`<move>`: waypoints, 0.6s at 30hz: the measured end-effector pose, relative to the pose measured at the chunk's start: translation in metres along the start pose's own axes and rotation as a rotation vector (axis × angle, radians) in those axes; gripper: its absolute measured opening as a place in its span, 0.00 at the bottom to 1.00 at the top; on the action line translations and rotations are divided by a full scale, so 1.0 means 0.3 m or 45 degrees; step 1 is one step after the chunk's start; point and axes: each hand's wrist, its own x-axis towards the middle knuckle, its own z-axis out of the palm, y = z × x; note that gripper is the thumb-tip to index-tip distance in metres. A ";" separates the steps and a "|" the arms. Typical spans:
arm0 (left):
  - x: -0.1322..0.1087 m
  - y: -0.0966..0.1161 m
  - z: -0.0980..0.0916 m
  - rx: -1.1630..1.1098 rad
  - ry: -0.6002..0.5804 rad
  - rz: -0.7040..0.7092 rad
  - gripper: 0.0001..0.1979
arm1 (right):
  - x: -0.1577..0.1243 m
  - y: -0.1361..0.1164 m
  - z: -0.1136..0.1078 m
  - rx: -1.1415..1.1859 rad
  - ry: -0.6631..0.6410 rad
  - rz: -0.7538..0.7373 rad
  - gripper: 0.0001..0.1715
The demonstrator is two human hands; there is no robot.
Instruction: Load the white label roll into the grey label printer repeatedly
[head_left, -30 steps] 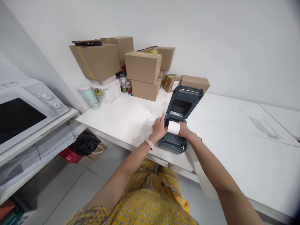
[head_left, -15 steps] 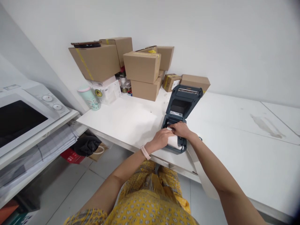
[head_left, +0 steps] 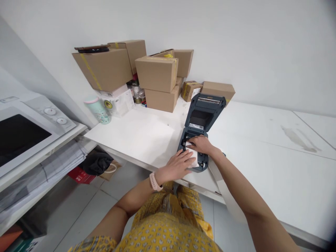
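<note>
A dark label printer (head_left: 214, 113) stands on the white table (head_left: 136, 138) with its lid raised. Inside its body lies white label paper (head_left: 194, 159). My left hand (head_left: 178, 164), with a pink band on the wrist, rests flat over the left side of the paper, fingers stretched out. At the upper end of the paper, my right hand (head_left: 201, 143) reaches into the printer with its fingers bent onto the paper's edge. Its fingertips are partly hidden. A long strip of white backing paper (head_left: 215, 172) hangs over the table's front edge beneath my right forearm.
Several cardboard boxes (head_left: 156, 75) are stacked along the wall behind the printer. A mint-green tumbler (head_left: 99, 111) and a white box (head_left: 120, 104) stand at the table's left end. To the left, a microwave (head_left: 39, 122) sits on a shelf.
My left hand has loosened from the paper, drawn slightly back towards me, and spread its fingers flat over it. My right hand stays at the paper's upper end.
</note>
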 end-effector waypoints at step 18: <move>-0.026 0.006 0.003 0.040 0.130 0.026 0.19 | -0.002 0.023 0.005 0.281 0.164 -0.183 0.20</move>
